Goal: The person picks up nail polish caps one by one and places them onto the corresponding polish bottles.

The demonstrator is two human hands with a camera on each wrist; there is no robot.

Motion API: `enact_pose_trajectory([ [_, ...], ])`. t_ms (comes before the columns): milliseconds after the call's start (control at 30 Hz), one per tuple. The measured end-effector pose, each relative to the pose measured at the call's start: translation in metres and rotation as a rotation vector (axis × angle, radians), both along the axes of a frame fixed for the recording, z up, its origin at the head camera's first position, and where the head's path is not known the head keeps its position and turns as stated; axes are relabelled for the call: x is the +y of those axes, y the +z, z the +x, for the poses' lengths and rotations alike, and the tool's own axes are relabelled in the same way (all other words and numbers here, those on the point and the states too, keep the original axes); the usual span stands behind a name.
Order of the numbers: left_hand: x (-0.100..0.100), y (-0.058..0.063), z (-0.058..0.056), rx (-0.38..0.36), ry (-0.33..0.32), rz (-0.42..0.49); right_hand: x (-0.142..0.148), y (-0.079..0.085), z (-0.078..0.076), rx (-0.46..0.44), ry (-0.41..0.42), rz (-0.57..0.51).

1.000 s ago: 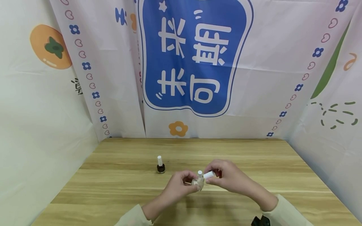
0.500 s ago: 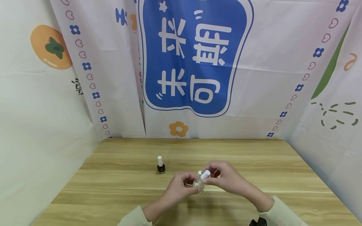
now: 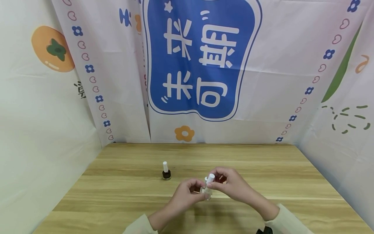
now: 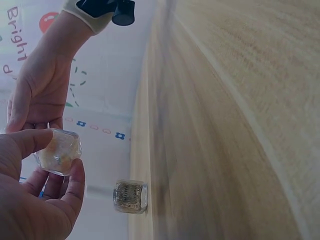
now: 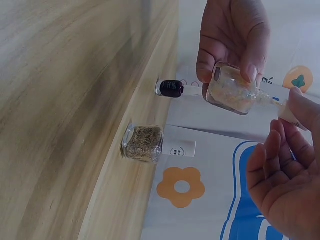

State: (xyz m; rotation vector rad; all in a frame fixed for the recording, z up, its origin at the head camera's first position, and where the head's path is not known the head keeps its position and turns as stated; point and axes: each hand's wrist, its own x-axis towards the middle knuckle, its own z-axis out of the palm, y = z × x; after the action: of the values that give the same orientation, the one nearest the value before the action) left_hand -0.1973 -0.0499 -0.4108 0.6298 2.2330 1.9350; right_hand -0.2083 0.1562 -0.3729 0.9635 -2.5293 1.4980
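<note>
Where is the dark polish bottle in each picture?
Head: the dark bottle stands on the table, below centre, slightly left.
Left wrist: not in it.
Right wrist: upper middle, sideways in the picture.
Shared landmark: the pale bottle in the left hand, seen in all three views.

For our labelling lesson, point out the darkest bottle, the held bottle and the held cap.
Darkest bottle (image 3: 166,175): head view, its glass body.
Held bottle (image 5: 230,90): right wrist view, its glass body.
Held cap (image 3: 210,178): head view, its white side.
</note>
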Motion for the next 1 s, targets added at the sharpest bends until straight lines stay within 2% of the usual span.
enact_pose_trajectory([
  [633,0.0011,-0.0017,-0.0003,-0.013,-0.006,-0.009,-0.0001,0.0043,0.0004,0.000,0.006,0.040],
  [1000,0.0026,0.0008,-0.0004,-0.028,0.010,-0.012,0.0002,-0.0017,-0.0003,0.055,0.012,0.065],
])
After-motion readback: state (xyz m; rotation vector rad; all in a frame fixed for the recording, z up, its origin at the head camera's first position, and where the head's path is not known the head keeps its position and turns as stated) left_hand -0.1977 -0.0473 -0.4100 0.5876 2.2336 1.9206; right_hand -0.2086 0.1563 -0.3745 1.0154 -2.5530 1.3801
